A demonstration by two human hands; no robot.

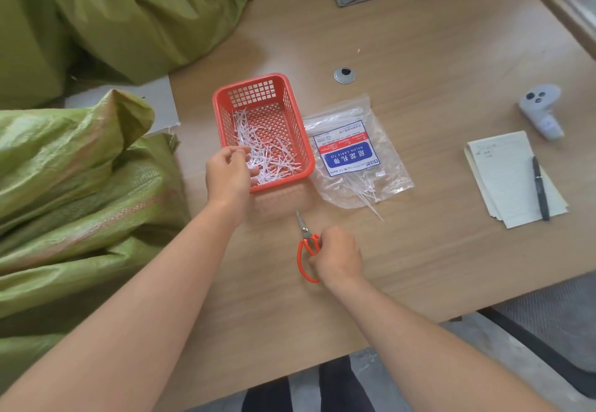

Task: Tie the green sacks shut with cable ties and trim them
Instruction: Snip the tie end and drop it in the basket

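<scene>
At the wooden worktable [419,57], I judge the job to be mid-run: my left hand [229,173] hovers over the near-left corner of the red perforated plastic basket [292,115], fingers loosely curled; I cannot tell whether they pinch one of the clippings. My right hand [337,255] is wrapped around the orange-handled steel scissors [304,247], blades closed and pointing to 12 o'clock, lying on the table at 6 o'clock from the basket. The basket holds a heap of white trimmed cable-tie ends [267,150], which suggests many ties are already cut. At 3 o'clock of it, touching its side, lies the clear plastic bag of white nylon cable ties [351,153], open toward me with several fresh ties spilling out, so stock remains. The green woven sacks [80,192] pile up at 9 o'clock and 11 o'clock; their mouths are out of view, so I cannot say how many are tied
</scene>
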